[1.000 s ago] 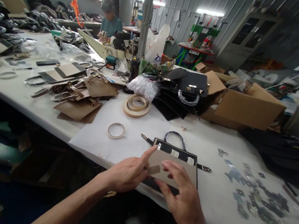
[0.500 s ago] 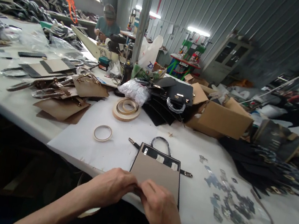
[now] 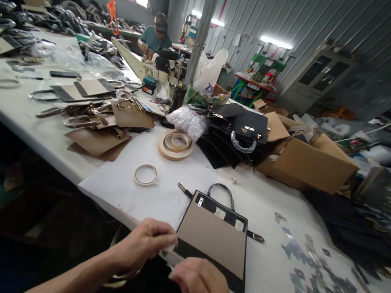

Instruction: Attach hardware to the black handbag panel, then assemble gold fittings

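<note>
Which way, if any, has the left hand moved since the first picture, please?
Yes: the left hand has drawn back from the small metal plate, towards the table's near edge.

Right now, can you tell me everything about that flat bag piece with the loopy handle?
The flat bag piece lies a bit slanted on the white table, its shiny dark handle at the far side. It's tan, like board, with black, leathery-looking edges. The black top band has a small silvery plate and two pale patches. Strap ends with gold-looking metal poke out both sides. The hands are near its lower left; I can't tell whether they touch it.
</note>
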`<state>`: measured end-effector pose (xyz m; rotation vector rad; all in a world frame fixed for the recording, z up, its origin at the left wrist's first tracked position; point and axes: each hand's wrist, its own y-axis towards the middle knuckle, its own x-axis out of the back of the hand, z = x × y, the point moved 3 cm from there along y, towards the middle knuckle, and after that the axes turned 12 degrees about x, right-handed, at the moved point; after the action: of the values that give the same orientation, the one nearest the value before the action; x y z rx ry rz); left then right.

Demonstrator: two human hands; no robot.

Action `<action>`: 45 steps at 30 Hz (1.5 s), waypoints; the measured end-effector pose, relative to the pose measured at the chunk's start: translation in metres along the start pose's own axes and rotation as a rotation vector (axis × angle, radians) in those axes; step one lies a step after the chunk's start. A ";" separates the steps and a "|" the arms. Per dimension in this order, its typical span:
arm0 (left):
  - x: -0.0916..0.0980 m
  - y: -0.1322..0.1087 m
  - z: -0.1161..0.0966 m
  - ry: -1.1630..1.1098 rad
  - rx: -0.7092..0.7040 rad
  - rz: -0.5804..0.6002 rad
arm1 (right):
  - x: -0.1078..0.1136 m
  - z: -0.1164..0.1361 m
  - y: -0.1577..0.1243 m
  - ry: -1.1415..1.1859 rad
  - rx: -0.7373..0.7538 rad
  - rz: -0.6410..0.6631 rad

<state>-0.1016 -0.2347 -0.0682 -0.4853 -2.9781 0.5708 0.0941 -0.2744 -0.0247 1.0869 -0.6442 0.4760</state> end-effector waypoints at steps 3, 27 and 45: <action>0.032 0.004 0.009 -0.108 0.033 -0.255 | 0.000 -0.003 0.002 0.030 -0.043 -0.103; -0.054 0.011 0.019 0.739 -0.286 -0.116 | -0.029 -0.143 -0.043 0.316 -1.080 -0.771; -0.059 0.031 0.023 0.554 -0.267 -0.033 | -0.052 -0.135 -0.024 -0.122 -1.078 -0.609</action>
<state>-0.0397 -0.2343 -0.1018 -0.5094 -2.5231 0.0163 0.1051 -0.1626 -0.1187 0.2298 -0.5210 -0.4554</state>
